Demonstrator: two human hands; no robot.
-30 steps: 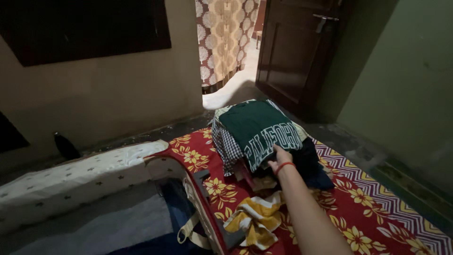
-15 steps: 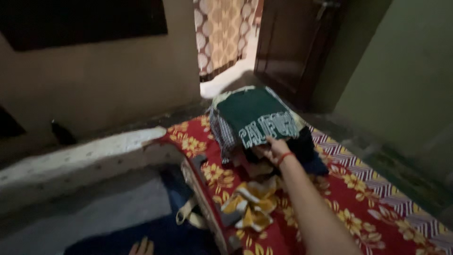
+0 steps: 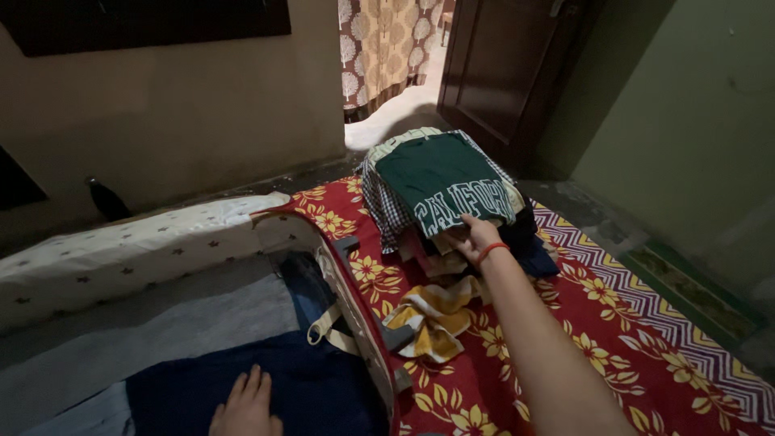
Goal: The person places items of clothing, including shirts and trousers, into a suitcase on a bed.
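Nearest to us, our left hand lies flat, fingers spread, on the dark blue folded cloth inside the open suitcase; it holds nothing and simply presses that layer down. We judge it good to keep it there, so the packed layers stay even while the other arm works.

Beyond the suitcase wall, a yellow and white striped cloth lies crumpled on the red flowered mat, just beside our outstretched right forearm.

Farther out, our right hand, a red band at the wrist, reaches into the pile of folded clothes. Its fingertips are tucked under the front edge of the green lettered shirt on top; whether they pinch one garment or only lift the edge, we cannot tell. To do this well, we would slide the hand deeper beneath the fold and lift it level, so the checked shirt and the layers below do not spill.
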